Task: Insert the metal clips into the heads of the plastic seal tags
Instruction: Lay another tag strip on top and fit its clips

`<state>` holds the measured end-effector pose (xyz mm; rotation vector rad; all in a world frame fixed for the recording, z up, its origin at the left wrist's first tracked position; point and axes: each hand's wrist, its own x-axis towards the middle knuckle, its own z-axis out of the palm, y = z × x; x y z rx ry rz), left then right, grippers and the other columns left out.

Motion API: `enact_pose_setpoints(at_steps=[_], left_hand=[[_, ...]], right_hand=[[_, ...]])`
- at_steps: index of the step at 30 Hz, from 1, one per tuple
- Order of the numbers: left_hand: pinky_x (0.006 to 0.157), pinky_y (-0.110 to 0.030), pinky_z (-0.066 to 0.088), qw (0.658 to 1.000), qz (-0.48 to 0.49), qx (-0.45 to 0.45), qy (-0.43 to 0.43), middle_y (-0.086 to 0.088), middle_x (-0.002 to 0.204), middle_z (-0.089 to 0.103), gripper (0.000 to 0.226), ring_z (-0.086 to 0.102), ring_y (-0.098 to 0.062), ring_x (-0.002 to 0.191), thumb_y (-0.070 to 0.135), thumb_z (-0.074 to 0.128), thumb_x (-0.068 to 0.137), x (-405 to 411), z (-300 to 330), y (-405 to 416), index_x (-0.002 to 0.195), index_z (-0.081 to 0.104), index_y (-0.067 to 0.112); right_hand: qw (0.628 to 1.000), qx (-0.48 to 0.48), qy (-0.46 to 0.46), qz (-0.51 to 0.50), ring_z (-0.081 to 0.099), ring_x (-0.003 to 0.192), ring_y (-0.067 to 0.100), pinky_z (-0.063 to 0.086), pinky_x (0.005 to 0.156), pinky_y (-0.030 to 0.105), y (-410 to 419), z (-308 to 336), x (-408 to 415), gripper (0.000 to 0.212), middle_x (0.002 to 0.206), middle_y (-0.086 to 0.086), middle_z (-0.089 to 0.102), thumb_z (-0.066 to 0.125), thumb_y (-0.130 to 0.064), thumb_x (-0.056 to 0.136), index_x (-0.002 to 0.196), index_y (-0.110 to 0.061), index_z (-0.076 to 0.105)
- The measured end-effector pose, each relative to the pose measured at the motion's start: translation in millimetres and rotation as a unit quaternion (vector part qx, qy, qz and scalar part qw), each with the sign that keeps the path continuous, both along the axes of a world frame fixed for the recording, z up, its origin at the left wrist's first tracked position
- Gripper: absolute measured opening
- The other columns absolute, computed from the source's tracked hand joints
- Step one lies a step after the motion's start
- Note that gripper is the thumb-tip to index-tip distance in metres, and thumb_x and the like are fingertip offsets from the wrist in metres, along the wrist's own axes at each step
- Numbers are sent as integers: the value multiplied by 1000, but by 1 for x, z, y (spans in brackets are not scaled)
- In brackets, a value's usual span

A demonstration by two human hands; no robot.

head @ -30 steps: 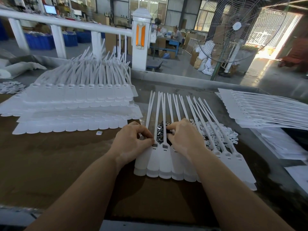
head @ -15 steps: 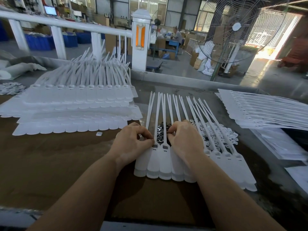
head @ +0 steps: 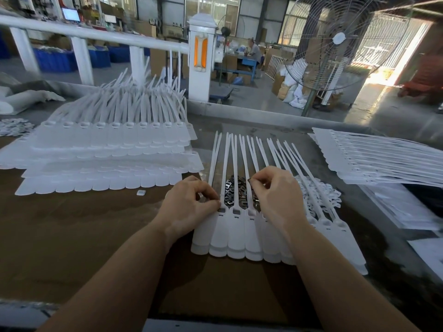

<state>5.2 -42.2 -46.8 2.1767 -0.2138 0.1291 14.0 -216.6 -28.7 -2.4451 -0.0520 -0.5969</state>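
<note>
The right hand (head: 279,200) covers the heads of several seal tags (head: 236,232) in the row, and whether its curled fingers pinch a metal clip is too small to tell. Tag straps partly hide the pile of metal clips (head: 231,192). The stack of tags (head: 388,161) at right runs off the picture's edge.

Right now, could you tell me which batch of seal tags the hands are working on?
The fanned row of tags at centre, lying over the metal clips; both hands, left hand and right hand, rest on it.

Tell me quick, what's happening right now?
Left hand pinching at a tag head. Right hand picking from metal clips. Nothing in the way.
</note>
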Motion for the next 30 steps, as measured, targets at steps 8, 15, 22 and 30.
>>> enact_pose_setpoints(at_steps=[8, 15, 22, 30], left_hand=[[65, -17, 34, 1000, 4, -8, -4, 12, 90, 52, 9, 49, -5, 79, 24, 72, 78, -1, 0, -1, 72, 67, 28], [63, -17, 34, 1000, 10, 3, -5, 12, 88, 52, 9, 49, -6, 77, 24, 72, 78, -1, 0, -3, 72, 67, 29], [62, -16, 33, 1000, 12, 11, -6, 13, 87, 51, 11, 48, -5, 76, 26, 73, 78, -2, 0, -3, 71, 65, 31], [62, -17, 33, 1000, 8, 17, -13, 12, 87, 51, 10, 47, -7, 76, 24, 72, 79, -3, 1, -4, 72, 66, 29]], right_hand=[[992, 11, -50, 112, 57, 70, 8, 45, 65, 15, -3, 2, -24, 6, 76, -3, 63, 60, -11, 89, 87, -12, 65], [952, -211, -85, 206, 58, 73, 19, 50, 65, 35, -4, -1, -48, 7, 77, 2, 64, 61, -7, 84, 78, -9, 63], [955, -190, -44, 225, 61, 77, 15, 51, 70, 31, -7, -1, -57, 19, 79, -1, 68, 56, -19, 85, 80, -12, 73], [980, -52, 9, 191, 56, 81, 4, 47, 75, 19, -12, -5, -47, 12, 88, -8, 64, 67, -11, 83, 90, -17, 74]])
